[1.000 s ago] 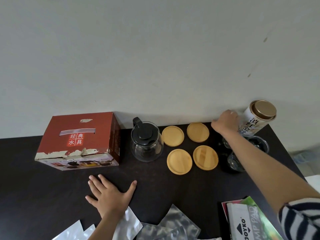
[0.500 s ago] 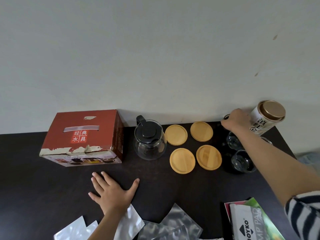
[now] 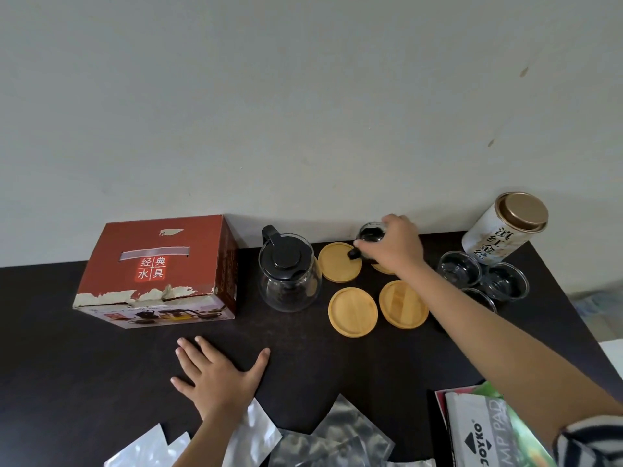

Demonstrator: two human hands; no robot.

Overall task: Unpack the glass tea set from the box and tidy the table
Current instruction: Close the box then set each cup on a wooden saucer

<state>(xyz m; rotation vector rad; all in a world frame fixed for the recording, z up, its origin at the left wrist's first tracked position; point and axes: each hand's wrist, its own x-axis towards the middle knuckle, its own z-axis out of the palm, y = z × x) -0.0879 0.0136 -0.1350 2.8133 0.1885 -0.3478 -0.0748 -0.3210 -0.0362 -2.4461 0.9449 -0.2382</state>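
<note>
My right hand (image 3: 394, 246) holds a small glass cup (image 3: 371, 232) above the back wooden coasters, near the wall. A back coaster (image 3: 337, 262) lies just left of it; another is mostly hidden under the hand. Two more coasters (image 3: 353, 311) (image 3: 403, 303) lie in front. The glass teapot (image 3: 288, 273) with a black lid stands left of the coasters. Three other glass cups (image 3: 460, 273) (image 3: 505, 281) (image 3: 478, 298) cluster at the right. The red box (image 3: 161, 267) sits closed at the left. My left hand (image 3: 215, 375) rests flat on the dark table (image 3: 67, 365), fingers spread.
A white tea tin (image 3: 505, 230) with a gold lid stands at the back right corner. Silver foil pouches (image 3: 333, 436) lie along the front edge. A Joyko pad and coloured papers (image 3: 478, 429) sit at the front right. The wall runs right behind the table.
My right hand has picked a glass cup from the group beside the tin and carried it left, over the back coasters. My left hand stays flat.
</note>
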